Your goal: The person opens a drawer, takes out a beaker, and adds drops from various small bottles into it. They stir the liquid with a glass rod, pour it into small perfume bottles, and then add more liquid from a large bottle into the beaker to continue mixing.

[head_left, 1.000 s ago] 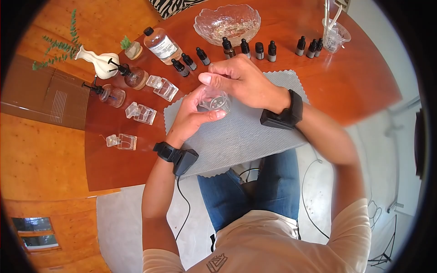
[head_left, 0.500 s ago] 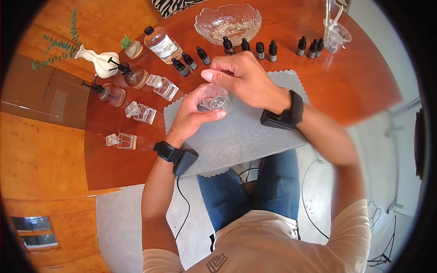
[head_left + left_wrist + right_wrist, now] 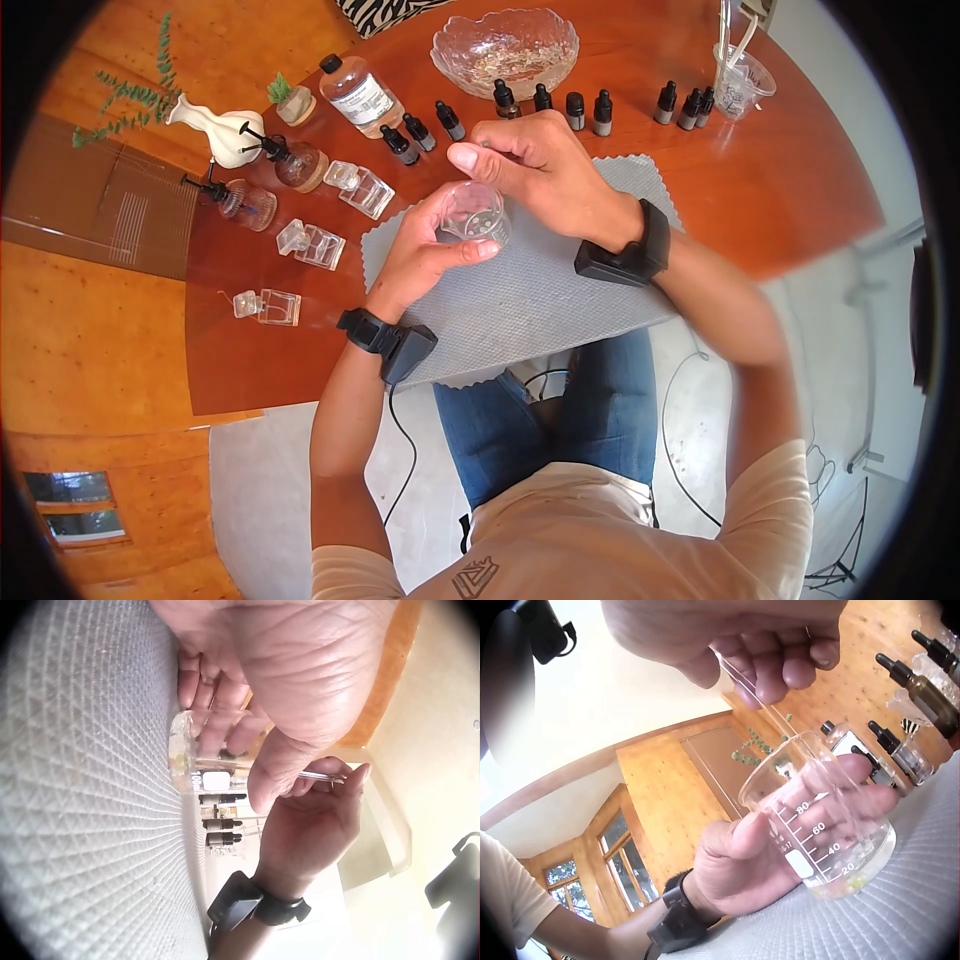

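On the grey textured mat (image 3: 560,280) stands a small clear glass beaker (image 3: 810,844) with white graduation marks. A little clear liquid and some yellowish-green bits show at its bottom. My left hand (image 3: 412,255) holds the beaker (image 3: 474,218) round its side, thumb on the near face and fingers behind. Above the rim, my right hand (image 3: 555,178) pinches a thin clear rod (image 3: 775,716) between thumb and curled fingers. The rod slants down into the beaker, its lower end seen through the glass. In the left wrist view, the rod's upper end (image 3: 322,777) pokes out by the right fingers.
Small black-capped dropper bottles (image 3: 602,113) line the far side, before a glass bowl (image 3: 505,55). A labelled bottle (image 3: 360,98), pump bottles (image 3: 300,170), a white vase (image 3: 225,135) and square perfume bottles (image 3: 318,245) stand left. A plastic cup (image 3: 742,85) with sticks is far right.
My right hand shifts slightly over the beaker, its fingers changing position a little with the rod. The left hand keeps its hold on the beaker, which stays in place.
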A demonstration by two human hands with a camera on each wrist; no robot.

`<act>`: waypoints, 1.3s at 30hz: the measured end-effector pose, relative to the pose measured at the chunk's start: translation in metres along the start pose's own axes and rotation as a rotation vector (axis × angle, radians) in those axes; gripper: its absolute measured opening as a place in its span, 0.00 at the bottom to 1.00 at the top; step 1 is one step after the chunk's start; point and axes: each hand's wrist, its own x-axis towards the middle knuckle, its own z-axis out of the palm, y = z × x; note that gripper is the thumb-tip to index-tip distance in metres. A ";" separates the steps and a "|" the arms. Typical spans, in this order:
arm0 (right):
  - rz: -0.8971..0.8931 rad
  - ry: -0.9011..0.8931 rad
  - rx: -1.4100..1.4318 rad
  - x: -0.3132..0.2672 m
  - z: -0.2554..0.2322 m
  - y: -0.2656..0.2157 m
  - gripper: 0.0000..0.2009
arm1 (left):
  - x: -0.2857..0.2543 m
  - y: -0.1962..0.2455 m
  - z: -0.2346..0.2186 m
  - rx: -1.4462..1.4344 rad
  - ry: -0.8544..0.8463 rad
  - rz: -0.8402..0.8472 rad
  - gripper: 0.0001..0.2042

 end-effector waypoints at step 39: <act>-0.045 -0.003 -0.041 0.000 0.005 0.013 0.23 | -0.002 0.008 0.003 -0.031 0.002 0.023 0.34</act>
